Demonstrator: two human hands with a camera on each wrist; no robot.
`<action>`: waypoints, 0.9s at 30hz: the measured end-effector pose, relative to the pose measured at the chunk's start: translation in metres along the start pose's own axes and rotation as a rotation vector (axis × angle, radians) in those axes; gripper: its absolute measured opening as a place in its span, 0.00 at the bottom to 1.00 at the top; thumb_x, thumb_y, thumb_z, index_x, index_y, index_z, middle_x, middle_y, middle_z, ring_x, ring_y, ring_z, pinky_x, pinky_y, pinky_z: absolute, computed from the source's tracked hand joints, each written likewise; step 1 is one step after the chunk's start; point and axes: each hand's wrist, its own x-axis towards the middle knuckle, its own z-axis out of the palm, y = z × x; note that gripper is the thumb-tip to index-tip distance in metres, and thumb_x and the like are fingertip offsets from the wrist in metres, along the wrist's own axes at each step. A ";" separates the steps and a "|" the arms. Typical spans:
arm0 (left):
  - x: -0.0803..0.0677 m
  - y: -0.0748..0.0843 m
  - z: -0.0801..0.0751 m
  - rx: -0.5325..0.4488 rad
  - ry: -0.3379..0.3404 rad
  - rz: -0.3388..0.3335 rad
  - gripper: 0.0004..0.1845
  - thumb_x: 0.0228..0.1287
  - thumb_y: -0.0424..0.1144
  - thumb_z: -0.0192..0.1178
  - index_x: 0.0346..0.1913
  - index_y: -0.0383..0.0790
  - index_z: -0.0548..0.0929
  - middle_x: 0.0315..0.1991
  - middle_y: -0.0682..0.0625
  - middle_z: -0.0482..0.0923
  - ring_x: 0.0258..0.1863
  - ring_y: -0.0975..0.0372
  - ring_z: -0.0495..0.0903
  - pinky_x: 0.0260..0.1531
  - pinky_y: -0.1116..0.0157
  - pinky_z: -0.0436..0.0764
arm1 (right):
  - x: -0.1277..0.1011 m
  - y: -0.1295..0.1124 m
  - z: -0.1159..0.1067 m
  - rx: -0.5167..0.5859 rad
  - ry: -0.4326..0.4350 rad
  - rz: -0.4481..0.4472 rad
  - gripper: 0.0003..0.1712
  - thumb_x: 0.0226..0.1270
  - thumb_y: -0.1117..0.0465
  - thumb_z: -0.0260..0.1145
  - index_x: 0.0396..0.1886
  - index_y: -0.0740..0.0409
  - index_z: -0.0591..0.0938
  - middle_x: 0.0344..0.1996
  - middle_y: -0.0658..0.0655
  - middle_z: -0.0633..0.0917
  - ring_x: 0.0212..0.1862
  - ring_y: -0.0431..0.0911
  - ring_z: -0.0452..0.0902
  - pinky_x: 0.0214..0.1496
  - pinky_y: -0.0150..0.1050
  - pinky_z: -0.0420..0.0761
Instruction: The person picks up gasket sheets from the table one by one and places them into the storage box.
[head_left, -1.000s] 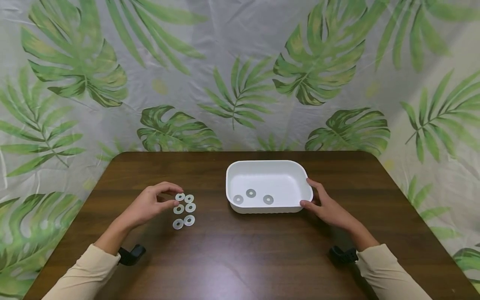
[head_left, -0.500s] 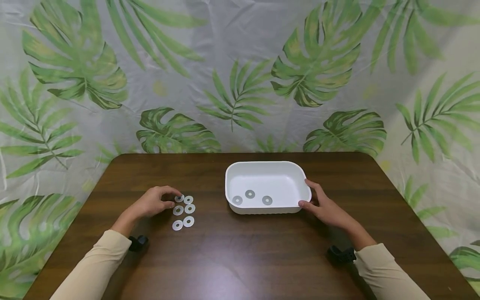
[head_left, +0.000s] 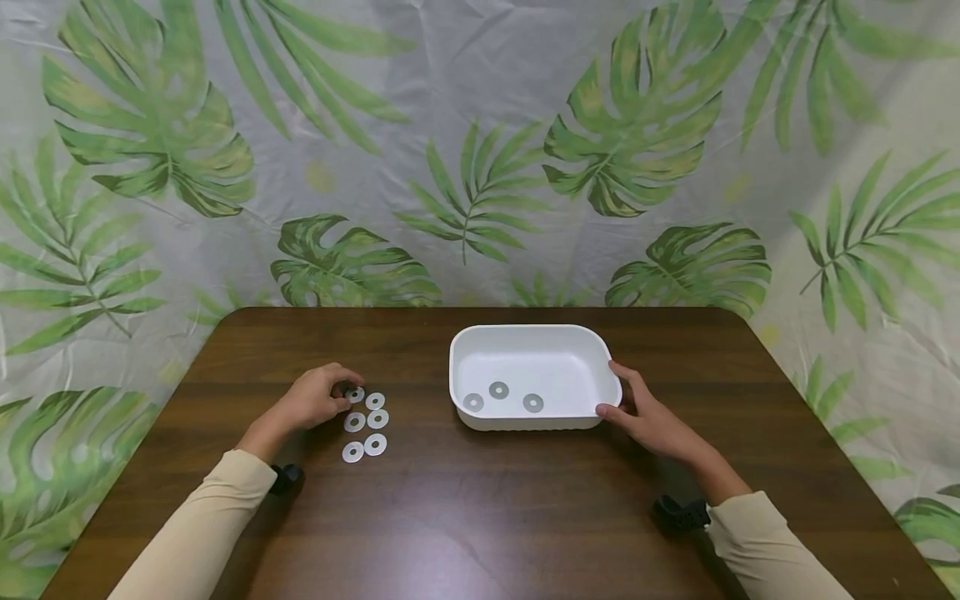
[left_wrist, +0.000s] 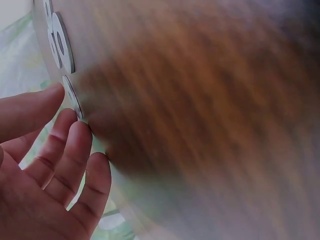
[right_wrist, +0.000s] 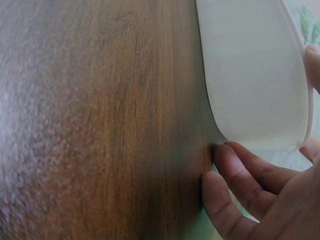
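My left hand [head_left: 310, 398] is at the far-left washer [head_left: 355, 394], a flat ring with a hole in the middle, with thumb and fingertips at its edge. The left wrist view shows this washer [left_wrist: 73, 97] at the fingertips, close to the wood. More washers [head_left: 377, 419] lie beside it in two loose columns. My right hand [head_left: 651, 417] grips the right end of a white plastic tub [head_left: 528, 423], thumb on the near corner of the rim and fingers behind the end wall. Inside the tub, 3 washers [head_left: 533, 403] lie near its front wall.
Everything rests on a dark wooden table [head_left: 450, 517] with rounded far corners. Behind it hangs a pale cloth [head_left: 480, 100] printed with green leaves. Each wrist wears a black band [head_left: 681, 512].
My left hand has closed in on the far-left washer, and that washer has shifted slightly left from its neighbour. My right hand stays on the tub.
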 end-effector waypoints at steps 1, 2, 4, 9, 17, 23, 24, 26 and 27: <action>0.000 0.000 0.000 0.004 0.004 -0.004 0.16 0.57 0.27 0.65 0.50 0.35 0.85 0.42 0.42 0.81 0.32 0.61 0.75 0.33 0.64 0.73 | 0.000 0.000 0.000 -0.001 0.000 -0.002 0.49 0.73 0.54 0.62 0.78 0.58 0.41 0.73 0.75 0.55 0.69 0.71 0.66 0.62 0.61 0.77; 0.001 0.000 0.001 0.008 0.006 -0.004 0.16 0.57 0.28 0.65 0.50 0.35 0.85 0.42 0.42 0.81 0.33 0.60 0.75 0.34 0.63 0.73 | 0.000 0.000 0.000 -0.004 0.000 -0.004 0.49 0.73 0.55 0.62 0.78 0.58 0.41 0.73 0.75 0.55 0.69 0.70 0.66 0.62 0.60 0.77; 0.001 0.000 0.001 0.021 0.003 -0.008 0.17 0.57 0.29 0.65 0.51 0.36 0.85 0.43 0.41 0.81 0.34 0.59 0.76 0.36 0.62 0.73 | 0.000 0.000 0.000 -0.013 0.002 -0.010 0.49 0.73 0.55 0.62 0.78 0.59 0.41 0.73 0.75 0.55 0.68 0.70 0.67 0.61 0.59 0.78; 0.003 0.002 0.000 0.043 -0.024 -0.041 0.18 0.58 0.30 0.65 0.53 0.36 0.83 0.44 0.40 0.78 0.37 0.56 0.76 0.38 0.58 0.75 | 0.000 0.000 0.000 -0.011 0.003 -0.015 0.48 0.73 0.55 0.62 0.78 0.59 0.41 0.73 0.75 0.55 0.68 0.70 0.67 0.61 0.60 0.77; 0.010 0.004 -0.002 0.075 -0.066 -0.059 0.15 0.56 0.31 0.66 0.48 0.36 0.85 0.40 0.42 0.79 0.42 0.52 0.77 0.43 0.52 0.77 | 0.000 0.002 0.000 -0.021 0.008 -0.014 0.49 0.73 0.55 0.62 0.78 0.59 0.41 0.72 0.75 0.57 0.67 0.69 0.69 0.59 0.56 0.79; 0.017 0.006 -0.007 0.074 -0.136 -0.050 0.13 0.53 0.30 0.66 0.43 0.34 0.83 0.38 0.42 0.80 0.41 0.53 0.79 0.44 0.54 0.77 | -0.001 0.000 0.001 -0.023 0.009 -0.027 0.49 0.73 0.56 0.62 0.78 0.60 0.41 0.73 0.75 0.55 0.68 0.70 0.67 0.60 0.57 0.78; 0.018 0.006 -0.008 0.072 -0.153 -0.052 0.12 0.53 0.30 0.66 0.42 0.33 0.83 0.37 0.42 0.80 0.39 0.53 0.78 0.43 0.55 0.77 | -0.001 0.000 0.001 -0.019 0.008 -0.028 0.48 0.73 0.56 0.62 0.78 0.60 0.41 0.73 0.75 0.55 0.68 0.70 0.67 0.60 0.58 0.78; 0.021 0.007 -0.010 0.066 -0.187 -0.071 0.12 0.52 0.30 0.66 0.41 0.32 0.81 0.36 0.43 0.79 0.37 0.55 0.77 0.41 0.59 0.76 | -0.001 -0.001 0.001 -0.014 0.007 -0.025 0.49 0.73 0.56 0.62 0.78 0.60 0.41 0.73 0.75 0.55 0.68 0.70 0.67 0.61 0.61 0.77; 0.022 0.007 -0.011 0.063 -0.198 -0.087 0.12 0.52 0.30 0.66 0.40 0.32 0.80 0.35 0.44 0.78 0.36 0.56 0.75 0.39 0.61 0.75 | 0.000 -0.002 0.001 -0.012 0.005 -0.024 0.49 0.73 0.55 0.62 0.78 0.60 0.41 0.73 0.75 0.55 0.68 0.71 0.67 0.62 0.62 0.76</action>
